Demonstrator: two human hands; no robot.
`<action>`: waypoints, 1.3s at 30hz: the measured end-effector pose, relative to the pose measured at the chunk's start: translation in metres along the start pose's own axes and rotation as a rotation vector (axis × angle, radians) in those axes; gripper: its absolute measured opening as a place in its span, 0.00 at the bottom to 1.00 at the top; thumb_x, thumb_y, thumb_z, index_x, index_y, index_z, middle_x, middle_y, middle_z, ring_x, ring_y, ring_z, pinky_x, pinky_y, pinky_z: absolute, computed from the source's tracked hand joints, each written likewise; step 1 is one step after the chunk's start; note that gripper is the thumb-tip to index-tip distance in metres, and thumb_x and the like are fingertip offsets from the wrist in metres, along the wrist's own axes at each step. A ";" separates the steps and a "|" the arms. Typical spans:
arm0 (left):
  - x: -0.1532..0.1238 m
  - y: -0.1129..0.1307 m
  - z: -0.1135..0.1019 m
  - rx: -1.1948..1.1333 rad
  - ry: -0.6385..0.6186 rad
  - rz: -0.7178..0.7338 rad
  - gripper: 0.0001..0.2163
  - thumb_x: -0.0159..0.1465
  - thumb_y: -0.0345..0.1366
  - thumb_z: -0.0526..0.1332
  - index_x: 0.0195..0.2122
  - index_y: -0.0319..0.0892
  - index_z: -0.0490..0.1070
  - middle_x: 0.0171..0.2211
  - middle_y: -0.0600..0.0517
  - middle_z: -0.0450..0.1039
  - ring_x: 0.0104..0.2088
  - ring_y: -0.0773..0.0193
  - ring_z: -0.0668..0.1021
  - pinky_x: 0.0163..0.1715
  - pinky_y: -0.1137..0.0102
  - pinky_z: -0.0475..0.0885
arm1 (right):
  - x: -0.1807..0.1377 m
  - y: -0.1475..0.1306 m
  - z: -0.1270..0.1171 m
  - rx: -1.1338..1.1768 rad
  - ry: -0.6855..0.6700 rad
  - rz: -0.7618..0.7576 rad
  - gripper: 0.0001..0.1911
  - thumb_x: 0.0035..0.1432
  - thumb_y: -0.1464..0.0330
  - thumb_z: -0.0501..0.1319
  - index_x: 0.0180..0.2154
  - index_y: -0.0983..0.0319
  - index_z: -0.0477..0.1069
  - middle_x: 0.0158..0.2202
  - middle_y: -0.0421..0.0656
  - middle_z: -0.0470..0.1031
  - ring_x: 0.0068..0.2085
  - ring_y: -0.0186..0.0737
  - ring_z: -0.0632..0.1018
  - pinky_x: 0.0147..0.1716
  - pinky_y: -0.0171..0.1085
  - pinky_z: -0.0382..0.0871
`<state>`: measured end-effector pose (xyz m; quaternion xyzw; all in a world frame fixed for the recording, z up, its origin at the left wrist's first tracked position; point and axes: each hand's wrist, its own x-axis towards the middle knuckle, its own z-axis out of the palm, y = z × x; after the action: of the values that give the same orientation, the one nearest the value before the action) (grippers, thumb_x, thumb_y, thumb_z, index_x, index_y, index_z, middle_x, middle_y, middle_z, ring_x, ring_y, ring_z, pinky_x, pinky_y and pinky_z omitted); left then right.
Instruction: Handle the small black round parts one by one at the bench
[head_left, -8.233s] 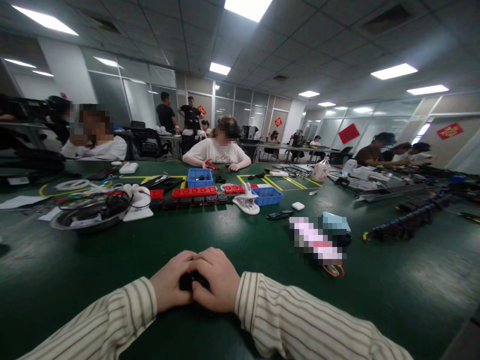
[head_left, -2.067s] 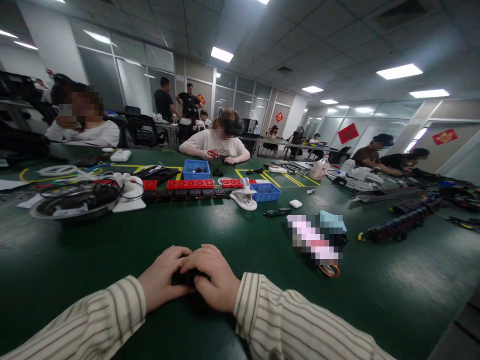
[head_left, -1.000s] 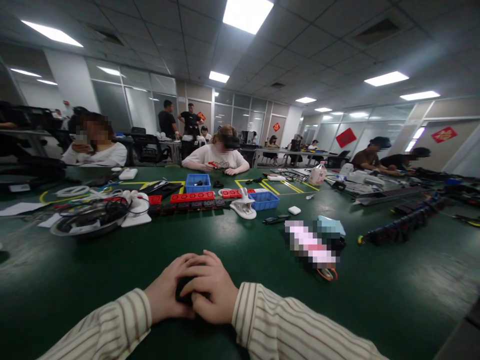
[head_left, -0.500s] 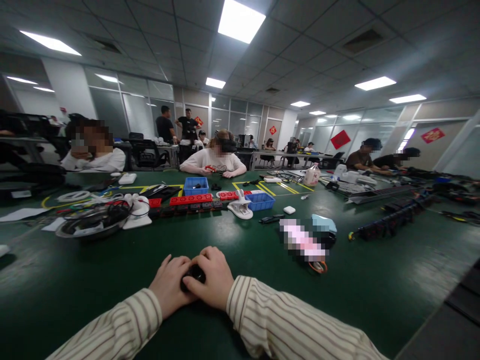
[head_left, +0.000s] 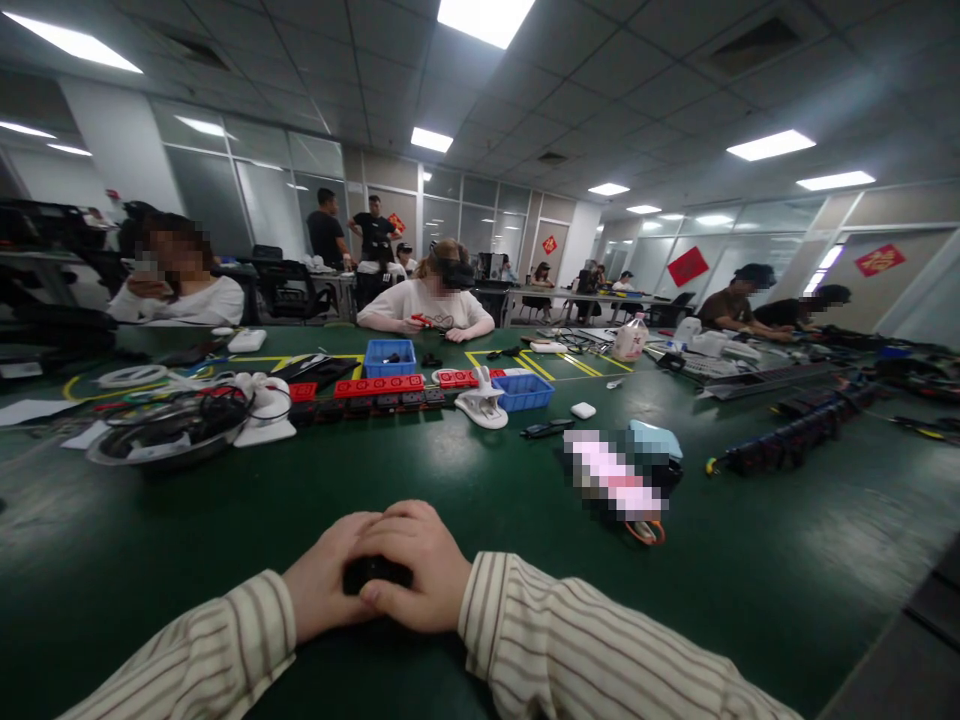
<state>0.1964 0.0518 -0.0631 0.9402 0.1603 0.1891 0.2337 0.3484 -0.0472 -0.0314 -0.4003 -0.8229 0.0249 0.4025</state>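
Observation:
A small, dark, rounded object (head_left: pixel 377 572) sits between my two hands, low over the green table; most of it is hidden, so its kind does not show. My left hand (head_left: pixel 319 578) curls around its left side, with the fingertips covered. Across the top and right side lies my right hand (head_left: pixel 426 572), its fingers overlapping the left ones and its thumb along the object's near side. Both hands are closed around the object.
Ahead stand red sockets (head_left: pixel 379 387), a white clip (head_left: pixel 482 400) and blue bins (head_left: pixel 390 358). A metal bowl (head_left: pixel 169 442) of cables is at left. A pixelated pink item (head_left: pixel 611 470) lies at right beside a light blue case (head_left: pixel 654 440). People sit across the table.
My right hand's fingers have slid further left over my left hand, whose fingertips no longer show. Less of the dark object's top is visible. The view has tilted slightly.

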 end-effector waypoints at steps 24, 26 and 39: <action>0.003 0.019 -0.009 -0.026 -0.067 0.003 0.14 0.45 0.31 0.58 0.35 0.43 0.70 0.42 0.51 0.69 0.45 0.55 0.70 0.49 0.63 0.66 | 0.001 -0.005 0.003 -0.215 -0.059 0.025 0.08 0.47 0.71 0.56 0.32 0.59 0.70 0.36 0.39 0.74 0.40 0.39 0.68 0.44 0.42 0.58; 0.003 0.016 -0.007 -0.017 -0.080 0.007 0.14 0.45 0.31 0.58 0.35 0.44 0.71 0.43 0.51 0.69 0.45 0.54 0.70 0.49 0.62 0.65 | 0.001 -0.003 0.003 -0.184 -0.083 -0.020 0.06 0.48 0.71 0.55 0.30 0.58 0.69 0.36 0.38 0.75 0.41 0.39 0.69 0.45 0.42 0.57; 0.001 0.018 0.001 0.281 0.095 -0.050 0.30 0.40 0.50 0.66 0.43 0.43 0.65 0.41 0.47 0.70 0.45 0.50 0.70 0.55 0.49 0.51 | 0.002 0.000 0.004 -0.254 0.050 0.317 0.23 0.48 0.50 0.59 0.35 0.62 0.63 0.34 0.43 0.67 0.37 0.40 0.67 0.39 0.39 0.59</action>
<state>0.2014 0.0369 -0.0551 0.9493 0.2196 0.2033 0.0965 0.3454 -0.0447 -0.0330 -0.5730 -0.7357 -0.0261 0.3601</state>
